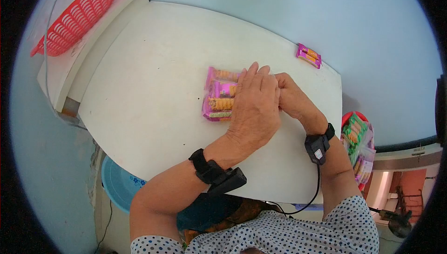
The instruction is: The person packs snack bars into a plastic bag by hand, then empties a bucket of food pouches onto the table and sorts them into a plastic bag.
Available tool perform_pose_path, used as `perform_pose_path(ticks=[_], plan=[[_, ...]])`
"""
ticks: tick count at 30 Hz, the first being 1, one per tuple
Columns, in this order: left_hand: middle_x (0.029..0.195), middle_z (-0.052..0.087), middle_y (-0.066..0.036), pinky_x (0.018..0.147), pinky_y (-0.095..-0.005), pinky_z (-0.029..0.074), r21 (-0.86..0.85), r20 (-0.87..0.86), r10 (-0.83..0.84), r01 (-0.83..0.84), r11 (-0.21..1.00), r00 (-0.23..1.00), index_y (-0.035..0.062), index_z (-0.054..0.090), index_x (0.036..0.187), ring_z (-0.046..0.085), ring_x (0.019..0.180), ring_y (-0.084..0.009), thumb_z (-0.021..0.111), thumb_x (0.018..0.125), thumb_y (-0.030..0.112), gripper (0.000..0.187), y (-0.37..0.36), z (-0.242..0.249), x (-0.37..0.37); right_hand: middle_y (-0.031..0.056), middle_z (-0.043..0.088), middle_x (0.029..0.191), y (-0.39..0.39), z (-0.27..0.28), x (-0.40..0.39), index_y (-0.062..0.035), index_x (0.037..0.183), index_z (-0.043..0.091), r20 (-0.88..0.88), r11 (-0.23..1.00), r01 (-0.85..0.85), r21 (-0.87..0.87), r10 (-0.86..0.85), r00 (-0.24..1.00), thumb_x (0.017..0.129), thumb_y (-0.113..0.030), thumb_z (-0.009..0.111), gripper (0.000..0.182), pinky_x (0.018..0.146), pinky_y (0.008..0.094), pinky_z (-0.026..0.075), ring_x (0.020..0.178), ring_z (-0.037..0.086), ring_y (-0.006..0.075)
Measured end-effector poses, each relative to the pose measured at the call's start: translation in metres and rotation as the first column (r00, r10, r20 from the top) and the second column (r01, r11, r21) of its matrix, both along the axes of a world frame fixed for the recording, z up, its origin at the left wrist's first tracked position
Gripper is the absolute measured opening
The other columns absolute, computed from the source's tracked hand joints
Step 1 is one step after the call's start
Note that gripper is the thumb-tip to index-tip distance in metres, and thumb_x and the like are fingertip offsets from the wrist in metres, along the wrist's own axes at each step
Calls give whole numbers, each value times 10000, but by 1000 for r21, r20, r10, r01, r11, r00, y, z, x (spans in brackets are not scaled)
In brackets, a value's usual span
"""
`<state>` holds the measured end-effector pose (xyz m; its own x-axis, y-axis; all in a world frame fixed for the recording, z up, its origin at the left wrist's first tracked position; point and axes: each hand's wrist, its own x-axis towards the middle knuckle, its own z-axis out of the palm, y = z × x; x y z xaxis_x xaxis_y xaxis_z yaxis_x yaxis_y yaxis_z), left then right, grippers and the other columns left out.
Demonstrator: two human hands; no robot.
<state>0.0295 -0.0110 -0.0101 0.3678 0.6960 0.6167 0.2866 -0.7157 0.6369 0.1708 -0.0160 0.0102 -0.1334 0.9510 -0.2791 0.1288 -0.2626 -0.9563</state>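
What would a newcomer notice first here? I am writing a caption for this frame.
Two bare hands meet at mid-table: the left hand lies flat over a stack of pink plastic biscuit packets, with the right hand beside it. One more small pink packet sits alone near the white table's far edge, and a red plastic basket stands top left.

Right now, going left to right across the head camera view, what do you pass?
Red plastic basket → pink snack packets → left hand → right hand → single pink snack packet → bag of snack packets.

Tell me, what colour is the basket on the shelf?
The basket is red, seen in the head view.
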Motion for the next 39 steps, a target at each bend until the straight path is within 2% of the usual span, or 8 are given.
perform_pose_path(ticks=[10, 13, 15, 17, 20, 29, 35, 39], plan=[[1198, 537, -272, 1040, -544, 330, -80, -13, -5, 4, 997, 1000, -22, 510, 1045, 473, 1185, -469, 473, 948, 85, 148, -2, 4, -1, 60, 615, 607, 2, 15, 21, 18, 800, 688, 378, 977, -212, 11, 192, 906, 880, -100, 592, 172, 453, 262, 462, 513, 574, 107], [1206, 538, -272, 1041, -540, 334, -82, -23, -5, 3, 997, 1000, -25, 501, 1033, 473, 1187, -473, 470, 953, 80, 135, -2, 4, -2, 63, 622, 628, 1, 37, 48, 23, 827, 691, 474, 982, -56, 180, -37, 880, 892, -102, 582, 178, 416, 265, 444, 478, 553, 104], [1216, 538, -270, 1046, -541, 332, -91, -26, -10, 7, 996, 1000, -20, 496, 1016, 468, 1196, -478, 471, 953, 74, 116, -2, 4, 0, 96, 650, 672, 6, 35, 79, 14, 861, 701, 593, 916, 113, 385, -339, 730, 887, -123, 607, 168, 514, 315, 507, 551, 618, 182], [1227, 538, -268, 1054, -545, 325, -99, -25, -14, 12, 995, 1000, -14, 490, 997, 462, 1210, -483, 471, 953, 68, 95, -2, 4, -1, 163, 675, 850, 12, 13, 119, -8, 947, 699, 701, 718, -74, 692, -645, 304, 870, -153, 631, 178, 687, 399, 538, 771, 663, 304], [1243, 535, -265, 1060, -552, 319, -101, -34, -18, 14, 995, 999, -2, 486, 982, 447, 1235, -485, 466, 955, 65, 75, -3, 5, -2, 199, 639, 1004, 7, -2, 143, -35, 1029, 679, 811, 811, 22, 585, -585, -4, 849, -165, 643, 225, 831, 454, 499, 958, 608, 387], [1283, 471, -301, 1068, -599, 282, -114, -22, -59, 56, 992, 998, -9, 469, 1043, 389, 1272, -515, 472, 938, 50, 121, -2, 1, -3, 175, 607, 996, 5, -18, 158, -28, 1051, 632, 835, 866, 66, 496, -496, 239, 763, -76, 692, 298, 839, 446, 489, 969, 593, 372], [1262, 506, -303, 1085, -533, 307, -79, 36, -18, 21, 997, 999, -8, 486, 958, 423, 1265, -477, 488, 918, 16, 47, -3, 4, -4, 134, 673, 800, 5, -10, 148, -33, 1030, 663, 744, 828, 46, 559, -525, 414, 869, -114, 616, 186, 601, 364, 506, 641, 619, 255], [1258, 509, -297, 1086, -534, 304, -61, 45, -6, 9, 998, 999, -4, 489, 951, 413, 1275, -476, 490, 915, 15, 41, -2, 1, -5, 74, 658, 677, 1, 20, 133, -27, 1022, 678, 269, 937, 280, 207, -330, 905, 950, -142, 549, 187, 426, 239, 419, 471, 540, 103]])
